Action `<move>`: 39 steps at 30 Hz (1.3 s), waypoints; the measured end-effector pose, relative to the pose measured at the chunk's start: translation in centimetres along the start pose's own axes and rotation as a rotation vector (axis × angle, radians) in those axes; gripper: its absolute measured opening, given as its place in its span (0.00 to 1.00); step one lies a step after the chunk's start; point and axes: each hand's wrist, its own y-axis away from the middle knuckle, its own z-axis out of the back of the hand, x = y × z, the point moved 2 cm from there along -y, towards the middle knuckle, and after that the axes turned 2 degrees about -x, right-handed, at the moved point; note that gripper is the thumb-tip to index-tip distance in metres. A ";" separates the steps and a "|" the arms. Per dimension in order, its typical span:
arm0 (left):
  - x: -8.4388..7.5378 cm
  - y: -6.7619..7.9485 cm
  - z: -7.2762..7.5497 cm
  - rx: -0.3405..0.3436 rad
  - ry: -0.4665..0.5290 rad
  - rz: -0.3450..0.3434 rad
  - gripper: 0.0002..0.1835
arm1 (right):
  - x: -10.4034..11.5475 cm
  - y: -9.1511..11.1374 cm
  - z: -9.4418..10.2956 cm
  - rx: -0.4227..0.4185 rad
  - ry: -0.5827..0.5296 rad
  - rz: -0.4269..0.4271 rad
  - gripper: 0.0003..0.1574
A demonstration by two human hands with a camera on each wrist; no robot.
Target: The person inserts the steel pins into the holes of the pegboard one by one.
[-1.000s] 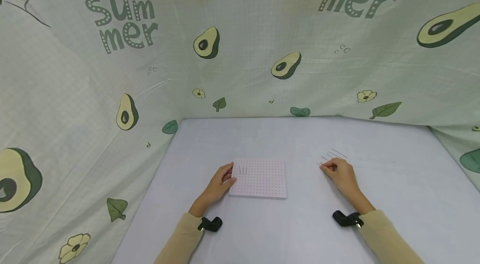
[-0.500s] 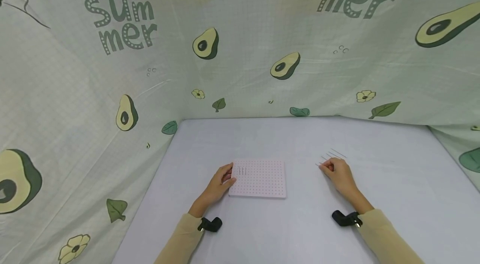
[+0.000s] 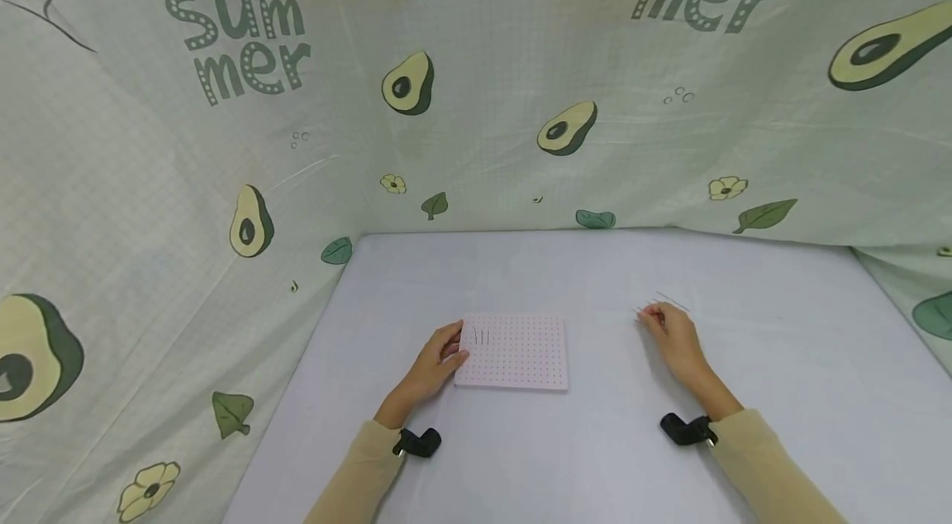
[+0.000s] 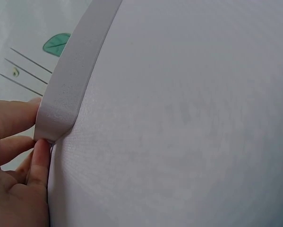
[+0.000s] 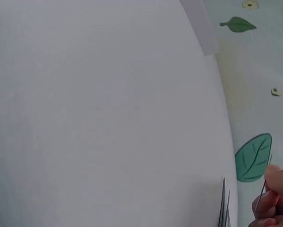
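Note:
My left hand grips the left edge of a pale perforated board, thumb in front and fingers behind, as the left wrist view also shows. Three thin needles stand upright in the board near its upper left corner. Off to the right of the board, my right hand pinches one thin metal needle between thumb and fingertips, raised off the table. More needles lie on the table close to that hand; in the head view the fingers partly hide them.
The white table runs back to a hanging cloth printed with avocados and leaves. Black wrist cameras are strapped at both cuffs.
My right hand has picked a needle off the table and moved slightly up and away with it. The left hand and the board stay in place.

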 end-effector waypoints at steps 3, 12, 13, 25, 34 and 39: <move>0.4 -0.1 0.1 0.011 -0.011 -0.004 0.32 | 0.2 -0.2 0.0 -0.006 -0.035 -0.008 0.11; 0.4 -0.2 0.0 -0.002 -0.030 -0.015 0.31 | 0.6 -0.6 -0.1 0.035 -0.159 -0.070 0.17; 0.3 -0.2 0.0 -0.003 -0.029 -0.014 0.31 | 0.7 -0.6 -0.1 0.040 -0.172 -0.071 0.18; 0.1 -0.1 -0.1 -0.005 -0.010 0.008 0.31 | 1.6 -0.7 -0.6 0.054 -0.300 -0.056 0.17; 0.9 -0.1 0.1 0.012 0.013 0.021 0.32 | 3.3 -0.8 -0.8 0.056 -0.414 -0.085 0.11; 0.8 -0.2 0.0 0.003 0.024 0.013 0.32 | 5.8 -0.5 -0.4 0.051 -0.404 -0.086 0.08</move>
